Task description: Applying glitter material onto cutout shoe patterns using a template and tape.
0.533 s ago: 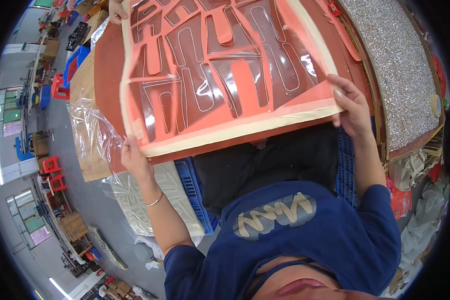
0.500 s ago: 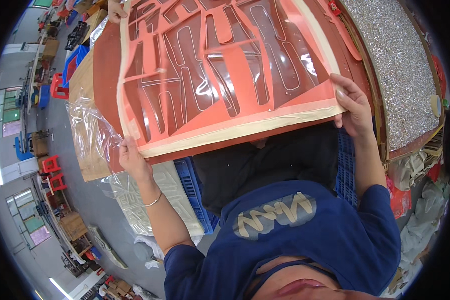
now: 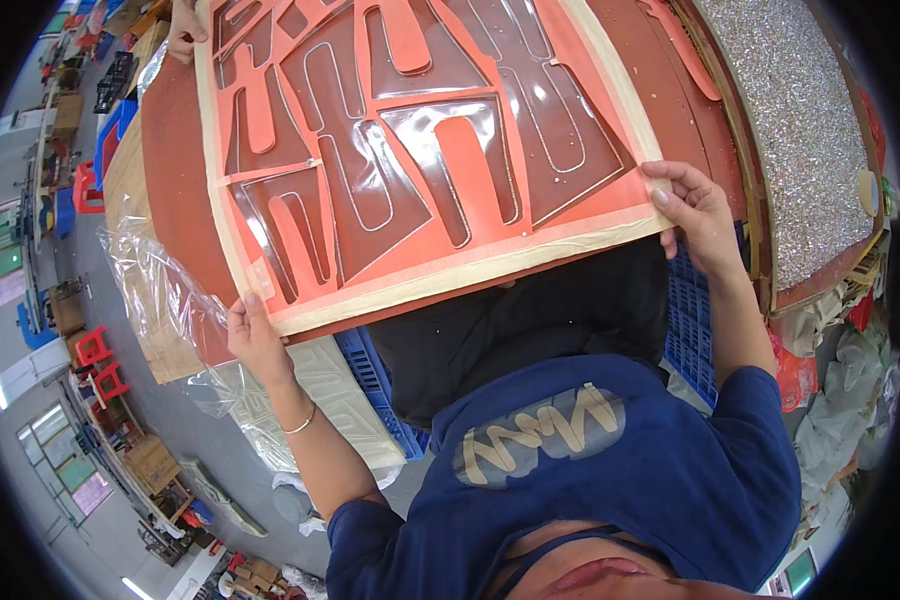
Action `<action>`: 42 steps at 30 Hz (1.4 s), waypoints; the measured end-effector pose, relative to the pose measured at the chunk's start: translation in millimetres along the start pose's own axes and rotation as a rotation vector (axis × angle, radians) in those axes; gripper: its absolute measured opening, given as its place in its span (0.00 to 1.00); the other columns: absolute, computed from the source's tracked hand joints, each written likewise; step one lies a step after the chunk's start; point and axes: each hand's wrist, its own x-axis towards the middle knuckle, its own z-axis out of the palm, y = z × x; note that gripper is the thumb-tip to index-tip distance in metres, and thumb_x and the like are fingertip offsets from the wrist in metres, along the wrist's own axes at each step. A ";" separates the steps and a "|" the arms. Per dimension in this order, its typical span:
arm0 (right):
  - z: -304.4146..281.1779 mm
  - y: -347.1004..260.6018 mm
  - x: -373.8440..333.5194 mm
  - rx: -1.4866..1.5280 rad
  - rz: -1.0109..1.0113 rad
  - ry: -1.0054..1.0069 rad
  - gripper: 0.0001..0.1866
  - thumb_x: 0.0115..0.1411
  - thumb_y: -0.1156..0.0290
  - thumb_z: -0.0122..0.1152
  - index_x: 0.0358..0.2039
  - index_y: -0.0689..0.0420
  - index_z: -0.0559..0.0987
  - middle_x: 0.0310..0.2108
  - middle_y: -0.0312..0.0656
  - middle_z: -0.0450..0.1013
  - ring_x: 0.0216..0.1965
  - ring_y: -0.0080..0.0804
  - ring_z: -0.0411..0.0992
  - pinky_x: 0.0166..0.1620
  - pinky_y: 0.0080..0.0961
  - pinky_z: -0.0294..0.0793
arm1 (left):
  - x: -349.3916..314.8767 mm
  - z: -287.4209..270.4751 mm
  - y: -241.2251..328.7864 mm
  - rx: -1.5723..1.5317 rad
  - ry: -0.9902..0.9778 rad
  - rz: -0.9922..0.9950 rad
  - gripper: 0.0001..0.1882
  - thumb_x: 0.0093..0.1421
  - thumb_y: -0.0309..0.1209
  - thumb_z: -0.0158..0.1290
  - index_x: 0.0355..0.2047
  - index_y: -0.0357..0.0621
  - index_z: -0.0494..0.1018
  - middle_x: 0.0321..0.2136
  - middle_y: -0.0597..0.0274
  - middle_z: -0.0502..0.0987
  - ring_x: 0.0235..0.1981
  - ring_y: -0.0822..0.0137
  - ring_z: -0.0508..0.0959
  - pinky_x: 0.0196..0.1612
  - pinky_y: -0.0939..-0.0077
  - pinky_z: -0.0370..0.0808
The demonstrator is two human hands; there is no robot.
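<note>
A coral-coloured sheet (image 3: 410,258) with large cut-out openings and clear glossy film is edged with cream tape (image 3: 470,266). My left hand (image 3: 258,335) pinches its near left corner between thumb and fingers. At the near right corner, my right hand (image 3: 698,210) grips the taped edge, thumb on top. A brown-red board (image 3: 175,170) lies beneath the sheet and shows through the openings. Thin pale outlines run inside several openings. Another person's hand (image 3: 185,32) holds the far left edge of the sheet.
To the right stands a glittery silver panel (image 3: 785,130) with a tape roll (image 3: 868,192) on its edge. Crumpled clear plastic (image 3: 160,260) hangs at the board's left. Below are blue crates (image 3: 692,320) and a pale moulded sheet (image 3: 325,400). Red stools (image 3: 95,345) stand further left.
The sheet has shifted left in view and looks flatter against the board, with its reflections changed. Both my hands still hold the near corners; the other person's hand has shifted left too.
</note>
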 end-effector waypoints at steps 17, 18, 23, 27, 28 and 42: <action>3.3 9.7 -6.9 -0.241 -0.245 0.119 0.15 0.62 0.76 0.51 0.49 0.62 0.72 0.29 0.39 0.72 0.18 0.14 0.68 0.19 0.11 0.68 | 5.1 -3.5 -14.8 0.001 0.032 0.063 0.12 0.66 0.35 0.47 0.33 0.38 0.70 0.28 0.63 0.76 0.24 0.81 0.71 0.26 0.89 0.69; 1.2 10.4 -7.3 -0.242 -0.240 0.121 0.15 0.62 0.76 0.51 0.49 0.62 0.72 0.29 0.39 0.72 0.18 0.14 0.68 0.19 0.11 0.68 | 2.6 -0.3 -7.9 -0.061 0.052 0.107 0.11 0.66 0.34 0.47 0.33 0.38 0.70 0.28 0.63 0.75 0.26 0.80 0.71 0.29 0.87 0.69; 10.7 1.7 1.0 -0.283 -0.059 0.060 0.19 0.63 0.75 0.50 0.55 0.61 0.67 0.35 0.40 0.73 0.18 0.12 0.65 0.18 0.10 0.66 | 9.8 -8.5 -10.2 0.204 -0.014 -0.071 0.12 0.66 0.35 0.47 0.33 0.38 0.70 0.23 0.67 0.72 0.23 0.82 0.68 0.26 0.87 0.66; 13.6 -3.0 1.4 -0.331 0.020 0.064 0.20 0.64 0.75 0.49 0.57 0.61 0.66 0.36 0.40 0.74 0.18 0.11 0.65 0.18 0.09 0.66 | 3.4 -8.7 -4.1 0.227 -0.028 -0.059 0.13 0.66 0.37 0.46 0.33 0.38 0.70 0.19 0.69 0.72 0.13 0.85 0.64 0.11 0.89 0.58; 14.2 -2.6 0.9 -0.359 0.017 0.074 0.21 0.64 0.75 0.49 0.57 0.61 0.65 0.36 0.39 0.74 0.18 0.11 0.65 0.18 0.09 0.66 | 3.5 -8.1 -3.4 0.227 -0.029 -0.059 0.13 0.66 0.37 0.46 0.33 0.38 0.70 0.19 0.69 0.72 0.13 0.85 0.64 0.11 0.89 0.58; 18.4 -5.0 2.6 -0.497 0.026 0.092 0.20 0.63 0.76 0.48 0.57 0.58 0.68 0.27 0.34 0.71 0.17 0.13 0.65 0.18 0.11 0.67 | 9.1 -5.4 -9.0 0.197 0.019 -0.075 0.14 0.65 0.38 0.48 0.32 0.38 0.71 0.19 0.68 0.72 0.12 0.84 0.65 0.09 0.90 0.58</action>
